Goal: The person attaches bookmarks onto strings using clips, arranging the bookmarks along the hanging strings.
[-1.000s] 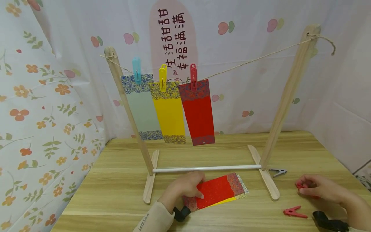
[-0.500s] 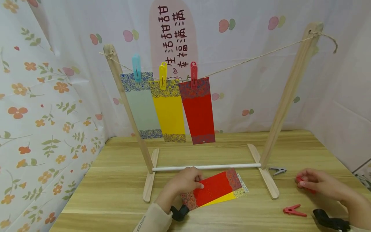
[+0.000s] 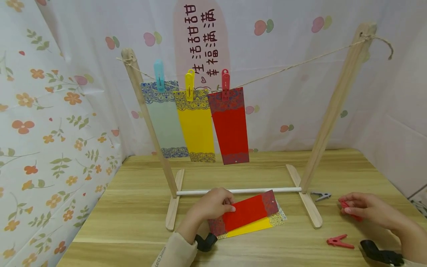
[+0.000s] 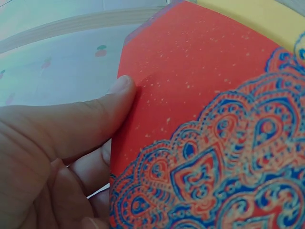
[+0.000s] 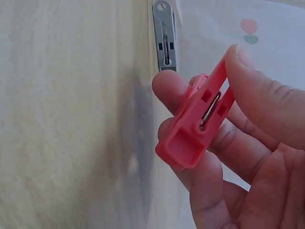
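Note:
My left hand (image 3: 213, 205) pinches the edge of a red card (image 3: 247, 213) with patterned ends; in the left wrist view its thumb (image 4: 102, 112) lies on the card's face. A yellow card (image 3: 250, 227) shows beneath it, and a pale patterned corner (image 3: 281, 210) sticks out behind. To the right, my right hand (image 3: 373, 211) holds a red clothespin (image 5: 198, 124) between thumb and fingers, close over the table. A second red clothespin (image 3: 339, 241) lies in front of that hand, and a grey clothespin (image 3: 321, 195) lies to its left.
A wooden stand (image 3: 337, 107) with a white crossbar (image 3: 267, 191) carries a sagging twine line (image 3: 287, 69). From it hang a pale green card (image 3: 166, 126), a yellow hanging card (image 3: 196, 129) and a red hanging card (image 3: 230, 133), clipped by blue, yellow and red clothespins.
My left hand has drawn the red card up and away from the yellow one, so more yellow shows. My right hand has risen slightly with its clothespin.

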The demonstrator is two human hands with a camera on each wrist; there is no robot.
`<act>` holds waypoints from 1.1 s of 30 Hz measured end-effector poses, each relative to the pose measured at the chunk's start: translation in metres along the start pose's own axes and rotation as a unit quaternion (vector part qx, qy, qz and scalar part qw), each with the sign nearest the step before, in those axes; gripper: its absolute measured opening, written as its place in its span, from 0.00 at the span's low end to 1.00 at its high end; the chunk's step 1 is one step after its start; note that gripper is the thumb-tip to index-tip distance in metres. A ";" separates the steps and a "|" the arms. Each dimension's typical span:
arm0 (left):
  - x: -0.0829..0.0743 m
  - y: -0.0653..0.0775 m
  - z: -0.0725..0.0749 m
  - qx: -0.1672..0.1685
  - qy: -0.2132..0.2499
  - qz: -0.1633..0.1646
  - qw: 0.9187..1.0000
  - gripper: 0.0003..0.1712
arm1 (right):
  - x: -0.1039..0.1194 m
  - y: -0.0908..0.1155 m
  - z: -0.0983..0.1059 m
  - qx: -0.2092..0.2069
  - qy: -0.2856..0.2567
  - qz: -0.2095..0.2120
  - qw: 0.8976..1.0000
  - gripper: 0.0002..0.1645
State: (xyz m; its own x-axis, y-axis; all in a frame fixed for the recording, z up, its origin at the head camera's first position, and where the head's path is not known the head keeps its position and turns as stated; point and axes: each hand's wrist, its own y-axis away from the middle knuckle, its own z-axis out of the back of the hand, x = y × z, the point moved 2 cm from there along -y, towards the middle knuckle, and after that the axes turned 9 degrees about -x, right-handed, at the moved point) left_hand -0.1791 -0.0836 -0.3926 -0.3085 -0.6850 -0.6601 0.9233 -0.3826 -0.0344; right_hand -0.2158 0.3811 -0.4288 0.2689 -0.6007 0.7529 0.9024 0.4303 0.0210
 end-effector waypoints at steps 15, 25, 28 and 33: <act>-0.005 0.003 0.006 -0.019 0.034 -0.010 0.999 0.02 | 0.008 -0.001 -0.002 0.004 -0.052 0.008 0.999 0.15; -0.003 0.002 0.008 -0.057 0.059 -0.007 0.997 0.03 | 0.019 -0.006 -0.003 0.026 -0.074 -0.007 0.997 0.27; -0.003 0.002 0.009 -0.060 0.066 -0.004 0.996 0.03 | 0.024 -0.008 -0.005 0.019 -0.054 -0.012 0.998 0.26; -0.006 0.001 0.009 -0.061 0.073 -0.004 0.995 0.02 | 0.033 -0.009 -0.009 -0.001 -0.027 0.009 1.000 0.22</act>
State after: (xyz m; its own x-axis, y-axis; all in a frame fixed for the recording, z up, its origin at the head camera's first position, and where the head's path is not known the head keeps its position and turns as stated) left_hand -0.1786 -0.0859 -0.3819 -0.2874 -0.5812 -0.7613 0.9446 -0.3035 -0.1249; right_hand -0.2122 0.3510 -0.4105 0.2663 -0.5555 0.7878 0.8984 0.4390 0.0059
